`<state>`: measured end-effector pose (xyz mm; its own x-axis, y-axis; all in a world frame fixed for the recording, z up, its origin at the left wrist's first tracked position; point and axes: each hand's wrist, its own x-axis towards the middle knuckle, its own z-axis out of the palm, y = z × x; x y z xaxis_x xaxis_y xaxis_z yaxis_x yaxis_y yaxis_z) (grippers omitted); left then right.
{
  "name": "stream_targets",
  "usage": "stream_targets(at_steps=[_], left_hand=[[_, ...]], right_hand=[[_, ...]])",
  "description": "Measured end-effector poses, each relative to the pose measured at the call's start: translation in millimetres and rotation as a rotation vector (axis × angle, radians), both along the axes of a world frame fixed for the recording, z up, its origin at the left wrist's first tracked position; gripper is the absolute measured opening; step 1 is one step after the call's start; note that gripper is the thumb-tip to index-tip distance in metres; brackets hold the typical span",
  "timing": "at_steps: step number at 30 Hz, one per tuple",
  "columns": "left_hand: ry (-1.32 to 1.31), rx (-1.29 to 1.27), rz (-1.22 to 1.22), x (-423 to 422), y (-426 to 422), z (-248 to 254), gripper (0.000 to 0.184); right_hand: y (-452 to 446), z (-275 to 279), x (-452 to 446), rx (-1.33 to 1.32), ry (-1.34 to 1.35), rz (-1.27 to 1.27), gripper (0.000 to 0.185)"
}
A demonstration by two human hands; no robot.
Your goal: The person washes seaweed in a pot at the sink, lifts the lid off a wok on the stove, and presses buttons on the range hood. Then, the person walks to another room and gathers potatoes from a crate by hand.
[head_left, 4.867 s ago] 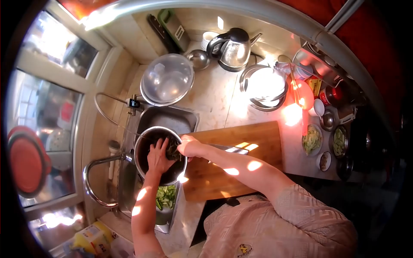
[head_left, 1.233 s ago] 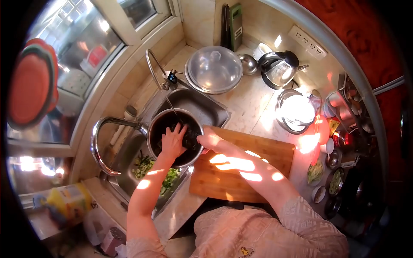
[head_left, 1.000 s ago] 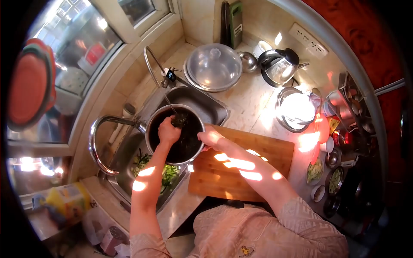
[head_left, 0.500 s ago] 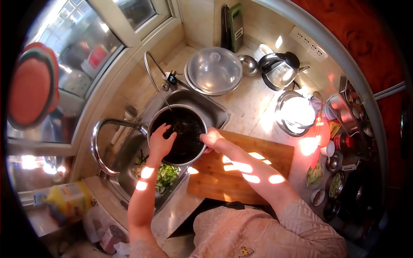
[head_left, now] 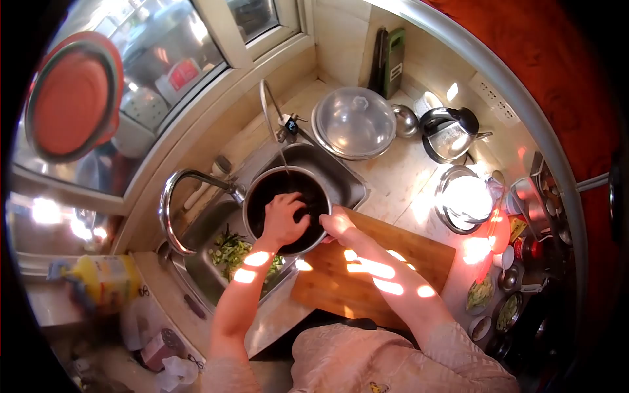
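Note:
A deep metal pot (head_left: 325, 196) with a dark inside sits over the sink (head_left: 347, 190), under the thin tap (head_left: 265, 105), from which a narrow stream falls into it. My left hand (head_left: 286, 219) reaches into the pot, its fingers bent and thumb apart; the fingertips fade into the dark contents, which I cannot make out. At the pot's right side, my right hand (head_left: 337, 224) grips the rim, thumb on top. Chopped green vegetables (head_left: 229, 255) lie in the near sink basin, left of the pot and partly behind my left arm.
A wooden cutting board (head_left: 380, 262) lies right of the sink under my right forearm. Behind are a lidded bowl (head_left: 356, 121) and a kettle (head_left: 449, 137). A curved faucet (head_left: 171, 203) arches at left. Several small bowls, one a bowl of greens (head_left: 481, 291), line the right side.
My left hand has moved from the pot's left edge toward its middle and deeper in. My right hand stays on the rim. The whole view has shifted, with things appearing lower and further right.

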<state>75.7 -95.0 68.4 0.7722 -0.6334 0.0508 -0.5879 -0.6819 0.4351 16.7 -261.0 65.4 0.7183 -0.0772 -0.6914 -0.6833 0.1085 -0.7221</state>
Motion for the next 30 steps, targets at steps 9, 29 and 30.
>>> stream_targets(at_steps=[9,29,30], left_hand=[[0.229,0.16,0.241,31,-12,-14,0.058],[0.137,0.386,-0.025,-25,7,41,0.081],[0.125,0.4,-0.087,-18,1,36,0.083]], right_hand=[[3,9,2,-0.014,0.076,0.012,0.029],[-7,-1,-2,-0.013,0.07,0.053,0.027],[-7,0,-2,0.015,0.074,0.069,0.024]])
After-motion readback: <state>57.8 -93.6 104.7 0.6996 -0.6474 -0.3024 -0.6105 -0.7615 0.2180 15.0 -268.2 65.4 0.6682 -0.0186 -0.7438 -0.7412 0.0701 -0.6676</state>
